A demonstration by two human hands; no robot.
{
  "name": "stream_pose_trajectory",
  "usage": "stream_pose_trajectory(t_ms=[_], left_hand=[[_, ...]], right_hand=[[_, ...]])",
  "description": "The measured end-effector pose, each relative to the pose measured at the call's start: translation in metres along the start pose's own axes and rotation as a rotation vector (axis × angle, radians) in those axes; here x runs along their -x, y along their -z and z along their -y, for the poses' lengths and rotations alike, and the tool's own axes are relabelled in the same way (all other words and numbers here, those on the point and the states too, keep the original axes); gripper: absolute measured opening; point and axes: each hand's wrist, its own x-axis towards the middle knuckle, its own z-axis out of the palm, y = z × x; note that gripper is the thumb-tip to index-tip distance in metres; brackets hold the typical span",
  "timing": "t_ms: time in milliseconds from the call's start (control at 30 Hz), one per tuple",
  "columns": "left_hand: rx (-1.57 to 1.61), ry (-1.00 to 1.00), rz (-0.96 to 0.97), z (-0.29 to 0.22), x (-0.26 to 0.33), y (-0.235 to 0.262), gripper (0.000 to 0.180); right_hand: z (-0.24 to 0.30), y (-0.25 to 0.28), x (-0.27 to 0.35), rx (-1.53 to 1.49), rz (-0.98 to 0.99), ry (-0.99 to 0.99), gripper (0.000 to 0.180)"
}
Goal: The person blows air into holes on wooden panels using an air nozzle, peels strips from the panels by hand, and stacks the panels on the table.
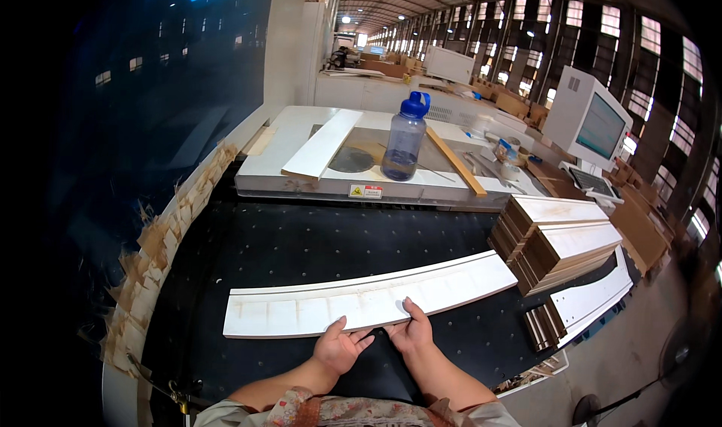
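Observation:
A long white board (pixel 301 307), grooved along its far side and marked with brownish smudges, lies across the black work surface in front of me. My left hand (pixel 340 349) is at its near edge, palm turned up, the thumb over the edge and the fingers apart below it. To the right, my right hand (pixel 411 332) has its thumb on top of the board and its fingers curled at the near edge, partly hidden. The board looks roughly level, its right end reaching close to a stack of similar boards (pixel 575 239).
Beyond the black work surface (pixel 301 235) stands a white machine bed (pixel 259 164) with a blue-capped bottle (pixel 406 137), a white strip (pixel 323 145) and a wooden strip (pixel 456 161). More boards (pixel 590 299) lie at right, below a monitor (pixel 594 118). A dark blue panel (pixel 195 66) rises left.

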Motion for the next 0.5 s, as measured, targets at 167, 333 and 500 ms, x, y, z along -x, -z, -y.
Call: stream_pose_trajectory(t_ms=[167, 333, 500], left_hand=[[-0.037, -0.007, -0.061, 0.0000, -0.0023, -0.0035, 0.041], [-0.053, -0.016, -0.067, -0.0002, -0.0007, -0.0054, 0.041], [-0.050, -0.024, -0.045, 0.0007, -0.0018, -0.0031, 0.042]], right_hand=[[0.0009, 0.0044, -0.0026, 0.030, -0.096, -0.047, 0.044], [0.0048, 0.0034, -0.0028, 0.056, -0.132, -0.108, 0.040], [0.0048, 0.0043, -0.0039, 0.057, -0.144, -0.114, 0.041]])
